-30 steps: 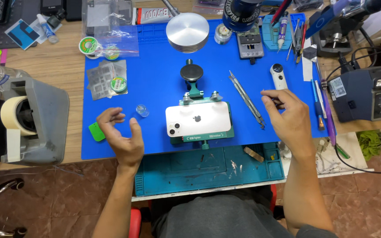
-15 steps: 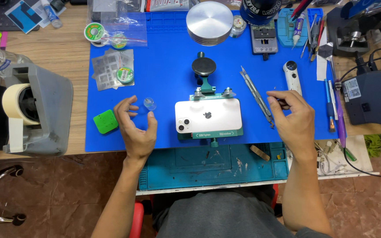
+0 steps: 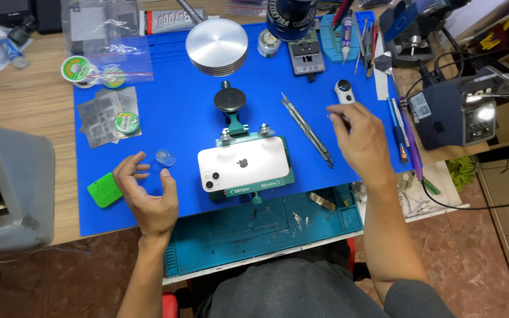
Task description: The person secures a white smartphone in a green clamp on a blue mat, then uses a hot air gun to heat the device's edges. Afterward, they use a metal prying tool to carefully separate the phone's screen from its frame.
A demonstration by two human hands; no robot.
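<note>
We see a clear plastic bag [image 3: 108, 36] at the top left of the blue mat [image 3: 172, 112]; something grey lies inside, but we cannot tell what it is. Below the mat a teal tray [image 3: 266, 227] has shallow compartments, and in them lie some very small parts and one bent metal strip [image 3: 321, 201].

The white phone [image 3: 244, 164] lies back side up in the middle of the mat, clamped in a green holder [image 3: 248, 136] with two knobs at its upper edge. Its two camera lenses are at the lower left corner.

Our left hand [image 3: 147, 193] rests on the mat, half open with curled fingers, and holds nothing; a small clear round cap [image 3: 165, 157] lies just beside its fingertips, and a green square pad [image 3: 105, 189] is near it on the other side. Our right hand [image 3: 360, 141] hovers right of the phone with fingers pinched together on a thin tool, too small to identify. Metal tweezers [image 3: 306, 126] lie between this hand and the phone.

The mat lies on a wooden table [image 3: 25, 100]; a soldering station [image 3: 452, 112] stands at the right
</note>
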